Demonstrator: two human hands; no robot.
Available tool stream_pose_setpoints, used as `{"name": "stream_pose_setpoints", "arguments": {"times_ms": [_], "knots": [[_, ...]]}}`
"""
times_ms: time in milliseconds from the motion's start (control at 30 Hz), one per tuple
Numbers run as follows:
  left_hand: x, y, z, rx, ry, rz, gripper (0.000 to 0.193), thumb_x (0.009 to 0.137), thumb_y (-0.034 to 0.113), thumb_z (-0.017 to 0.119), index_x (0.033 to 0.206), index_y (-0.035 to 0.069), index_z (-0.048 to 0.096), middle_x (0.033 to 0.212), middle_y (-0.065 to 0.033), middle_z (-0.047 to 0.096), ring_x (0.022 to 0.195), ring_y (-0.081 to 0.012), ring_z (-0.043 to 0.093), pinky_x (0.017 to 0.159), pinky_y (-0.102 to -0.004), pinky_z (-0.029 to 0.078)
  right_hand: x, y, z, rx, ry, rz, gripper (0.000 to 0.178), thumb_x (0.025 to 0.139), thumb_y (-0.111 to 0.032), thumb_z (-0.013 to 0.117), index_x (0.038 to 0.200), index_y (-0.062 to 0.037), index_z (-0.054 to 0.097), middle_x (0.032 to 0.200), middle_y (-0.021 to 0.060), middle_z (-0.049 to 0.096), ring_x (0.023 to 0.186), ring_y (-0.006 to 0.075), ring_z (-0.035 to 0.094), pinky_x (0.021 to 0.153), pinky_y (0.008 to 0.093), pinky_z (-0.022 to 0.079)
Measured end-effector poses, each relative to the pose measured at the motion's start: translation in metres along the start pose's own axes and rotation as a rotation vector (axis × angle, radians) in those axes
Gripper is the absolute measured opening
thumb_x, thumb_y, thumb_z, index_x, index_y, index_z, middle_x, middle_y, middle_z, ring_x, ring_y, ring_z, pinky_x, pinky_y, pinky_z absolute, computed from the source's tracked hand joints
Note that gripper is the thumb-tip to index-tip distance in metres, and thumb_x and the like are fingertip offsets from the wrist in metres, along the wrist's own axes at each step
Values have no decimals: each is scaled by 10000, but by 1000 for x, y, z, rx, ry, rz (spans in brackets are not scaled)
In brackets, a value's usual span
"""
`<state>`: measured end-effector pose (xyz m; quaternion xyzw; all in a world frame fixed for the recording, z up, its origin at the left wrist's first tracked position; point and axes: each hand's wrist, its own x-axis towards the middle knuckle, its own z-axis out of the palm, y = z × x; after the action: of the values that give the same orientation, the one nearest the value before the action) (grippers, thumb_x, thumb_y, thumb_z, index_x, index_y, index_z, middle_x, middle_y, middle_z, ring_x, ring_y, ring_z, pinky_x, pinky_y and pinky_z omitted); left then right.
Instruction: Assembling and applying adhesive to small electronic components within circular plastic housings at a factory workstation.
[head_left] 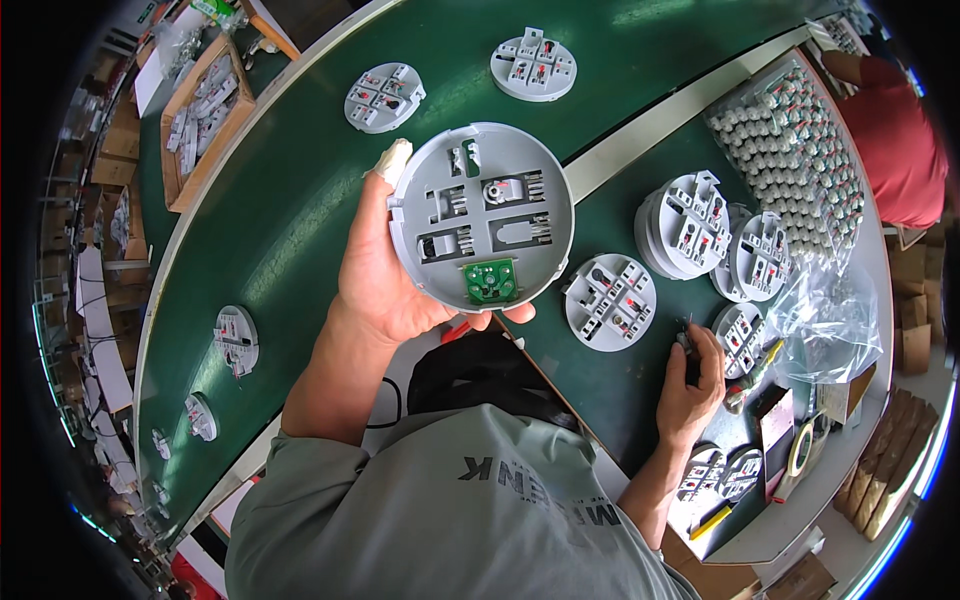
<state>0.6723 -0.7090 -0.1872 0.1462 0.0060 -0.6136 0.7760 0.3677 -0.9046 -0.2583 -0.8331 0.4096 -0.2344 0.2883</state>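
My left hand (372,265) holds up a round grey plastic housing (545,260), its hollow side facing me. The thumb, capped in something whitish, is at the rim and the fingers lie underneath. Inside the housing are slots with metal contacts, and a small green circuit board (489,282) sits at its near edge. My right hand (695,385) is low over the bench at the right, fingers pinched on a small dark part (686,338) too small to make out. Beside it lie one grey round unit (740,338) and a yellow-handled tool (758,368).
Stacked grey units (690,225) and a single one (610,303) stand on the green bench at the right. A bagged tray of small white parts (790,150) lies behind. More units (385,97) rest on the green belt (290,200). A person in red (898,150) is at far right.
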Motion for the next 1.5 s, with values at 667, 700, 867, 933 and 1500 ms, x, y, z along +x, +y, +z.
{"name": "stream_pose_setpoints", "arguments": {"times_ms": [667, 700, 867, 933, 1500], "knots": [[-95, 63, -46, 319, 294, 368, 750, 1056, 692, 456, 1510, 103, 549, 1359, -164, 703, 1152, -401, 730, 925, -535, 624, -5, 20, 7, 3, 0, -59, 306, 1014, -34, 659, 1311, 35, 681, 1257, 154, 714, 1100, 264, 697, 968, 360, 555], [-106, 72, -48, 413, 537, 573, 702, 1061, 640, 499, 1522, 112, 544, 1371, -167, 695, 1180, -385, 718, 927, -529, 619, -7, 22, 7, 1, 7, -61, 305, 1014, -35, 658, 1310, 35, 681, 1257, 155, 713, 1096, 262, 698, 962, 359, 557], [-137, 198, -80, 1704, 1432, 1010, 632, 984, 533, 689, 1362, 27, 682, 1231, -176, 748, 1150, -272, 716, 938, -412, 572, -5, 24, 9, -46, 41, -44, 294, 1014, -38, 657, 1299, 30, 684, 1250, 153, 711, 1080, 253, 698, 937, 354, 563], [-148, 288, -122, 1985, 1552, 1199, 652, 937, 529, 738, 1293, -17, 708, 1148, -220, 771, 1071, -306, 744, 932, -412, 566, -5, 25, 9, -80, 60, -14, 290, 1014, -39, 658, 1294, 28, 686, 1246, 152, 710, 1075, 251, 698, 932, 353, 565], [-15, 149, -105, 2138, 1077, 588, 917, 879, 465, 813, 1565, -29, 457, 1564, -256, 516, 1363, -390, 571, 1157, -483, 451, 2, 21, 19, -87, 107, -115, 305, 971, 22, 688, 1275, 4, 707, 1239, 122, 713, 1041, 210, 695, 927, 320, 553]]}}
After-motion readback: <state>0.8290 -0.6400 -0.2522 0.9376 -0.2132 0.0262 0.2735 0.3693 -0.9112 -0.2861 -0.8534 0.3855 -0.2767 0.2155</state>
